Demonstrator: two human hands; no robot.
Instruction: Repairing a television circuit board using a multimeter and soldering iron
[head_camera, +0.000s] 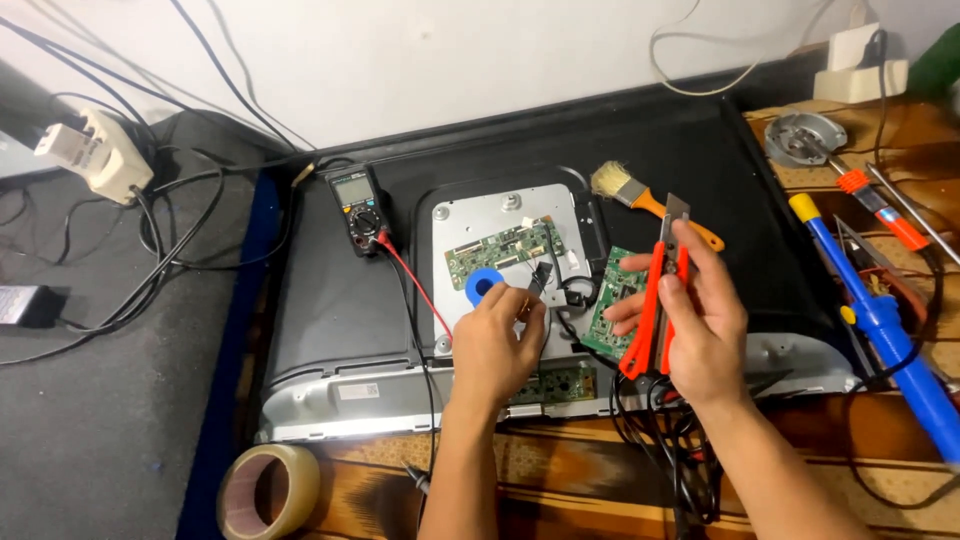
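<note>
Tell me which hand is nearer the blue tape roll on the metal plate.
Left. The left hand sits right beside the blue tape roll, fingertips just to its right. The right hand is farther right, holding an orange utility knife.

The single head camera looked steeply down from close above the hands, facing the wall beyond them.
</note>
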